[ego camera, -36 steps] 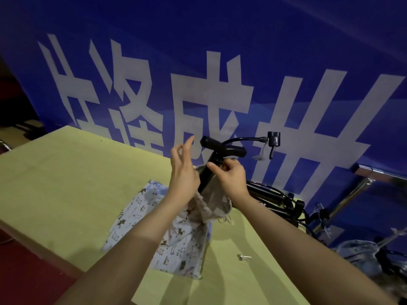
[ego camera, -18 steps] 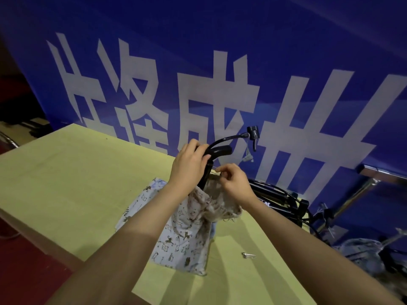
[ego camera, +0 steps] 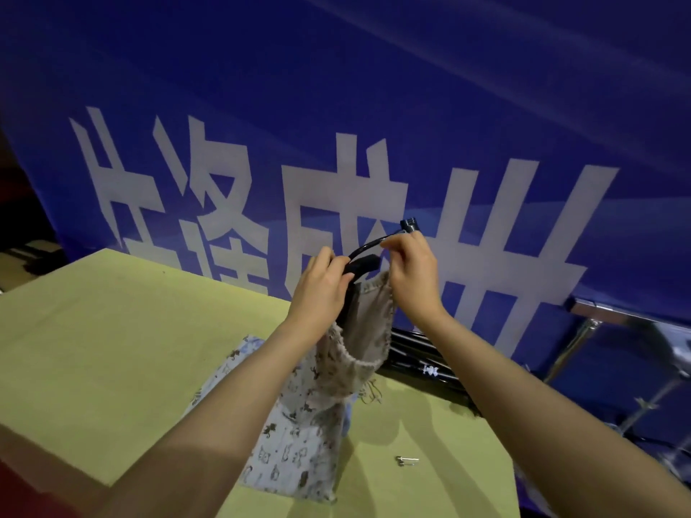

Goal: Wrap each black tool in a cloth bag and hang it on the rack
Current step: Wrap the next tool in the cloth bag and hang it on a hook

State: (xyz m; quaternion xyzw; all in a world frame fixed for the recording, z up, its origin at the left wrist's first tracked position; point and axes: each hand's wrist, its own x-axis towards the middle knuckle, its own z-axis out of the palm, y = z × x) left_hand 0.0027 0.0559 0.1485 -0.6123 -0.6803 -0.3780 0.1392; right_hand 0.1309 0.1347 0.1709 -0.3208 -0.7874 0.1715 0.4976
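**Inspector A:** The black tool [ego camera: 361, 264] is standing upright inside the cloth bag [ego camera: 359, 338], above the table [ego camera: 112, 330]. The left hand [ego camera: 321, 289] is gripping its padded handle; the right hand [ego camera: 413, 278] is pinching the thin curved tube near its cap.

**Inspector B:** Risks?

**Inspector A:** In my judgement, the bag is hanging loose, so it may be slipping down once the tool is lifted. The tube may be snagging the frayed rim.

**Inspector B:** Materials?

**Inspector A:** Soft beige fabric, printed and limp; beneath the bag, a pale blue printed cloth [ego camera: 276, 469] is lying flat. The tool is looking rigid and matte.
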